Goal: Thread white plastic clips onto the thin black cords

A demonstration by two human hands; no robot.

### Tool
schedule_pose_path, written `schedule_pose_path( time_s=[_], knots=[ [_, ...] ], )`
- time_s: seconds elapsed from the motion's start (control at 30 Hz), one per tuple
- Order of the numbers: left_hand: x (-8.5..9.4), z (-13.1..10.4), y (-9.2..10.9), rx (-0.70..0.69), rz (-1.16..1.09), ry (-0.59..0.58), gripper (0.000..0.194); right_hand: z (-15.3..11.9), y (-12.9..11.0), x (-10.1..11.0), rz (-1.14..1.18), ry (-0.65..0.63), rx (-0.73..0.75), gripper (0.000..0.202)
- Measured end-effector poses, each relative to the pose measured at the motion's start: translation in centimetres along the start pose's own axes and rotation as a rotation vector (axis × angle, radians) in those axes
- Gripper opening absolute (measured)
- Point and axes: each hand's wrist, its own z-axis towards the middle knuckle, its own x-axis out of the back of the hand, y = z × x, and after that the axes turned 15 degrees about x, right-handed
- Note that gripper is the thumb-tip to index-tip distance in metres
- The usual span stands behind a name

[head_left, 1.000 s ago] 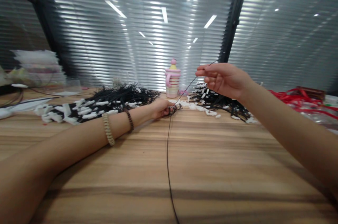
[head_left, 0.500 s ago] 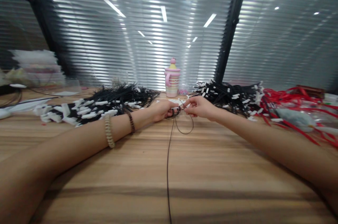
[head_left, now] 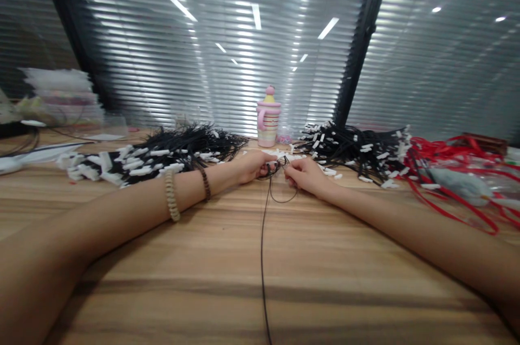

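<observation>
A thin black cord (head_left: 263,247) runs up the middle of the table to my two hands and makes a loose loop below them. My left hand (head_left: 255,166), on the arm with two beaded bracelets, pinches a gathered part of this cord. Close beside it, my right hand (head_left: 305,174) is closed, thumb against fingers, on another stretch of the cord. Fine loops show between the fingertips, too small to make out in detail. Small white pieces (head_left: 287,154) lie just behind the hands.
Bundles of black cords with white ends lie to the left (head_left: 195,142) and right (head_left: 349,142). A pink lidded mug (head_left: 268,123) stands at the back, before window blinds. Red ribbons (head_left: 455,204) lie far right; stacked clear containers (head_left: 67,101) stand far left.
My right hand has turned, with its fingers curled in more and set slightly lower. The cord loop looks a little smaller. My left hand keeps its pinch; the whole view has shifted slightly.
</observation>
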Motion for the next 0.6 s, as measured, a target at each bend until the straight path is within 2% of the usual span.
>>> schedule_pose_path(
  time_s=[0.33, 0.6],
  knots=[
    [-0.01, 0.15, -0.11, 0.001, 0.012, 0.017, 0.005, -0.04, -0.15, -0.02, -0.002, -0.001, 0.005, 0.022],
    [-0.03, -0.13, -0.05, -0.018, 0.02, -0.024, 0.013, 0.06, -0.35, 0.07, -0.042, -0.029, 0.003, 0.025]
  ],
)
